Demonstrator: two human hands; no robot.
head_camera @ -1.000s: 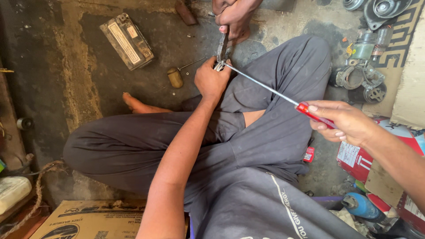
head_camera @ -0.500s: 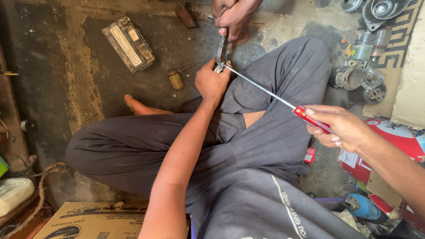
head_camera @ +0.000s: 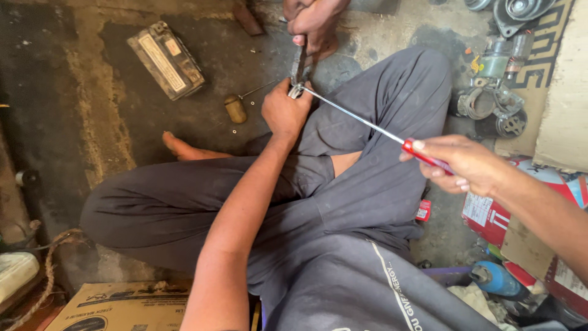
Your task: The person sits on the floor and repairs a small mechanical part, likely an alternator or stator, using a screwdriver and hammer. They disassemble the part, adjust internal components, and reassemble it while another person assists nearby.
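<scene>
Since the earlier frame my right hand (head_camera: 462,162) has slid slightly lower, fingers closed around the screwdriver (head_camera: 367,125). Its tip sits at the small metal part (head_camera: 296,91) pinched in my left hand (head_camera: 283,113), above my knee. Another person's hand (head_camera: 315,21) grips pliers (head_camera: 300,61) on it. The work looks mid-way.

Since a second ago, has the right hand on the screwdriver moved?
No: the right hand still grips the red-handled screwdriver beside the raised knee.
</scene>
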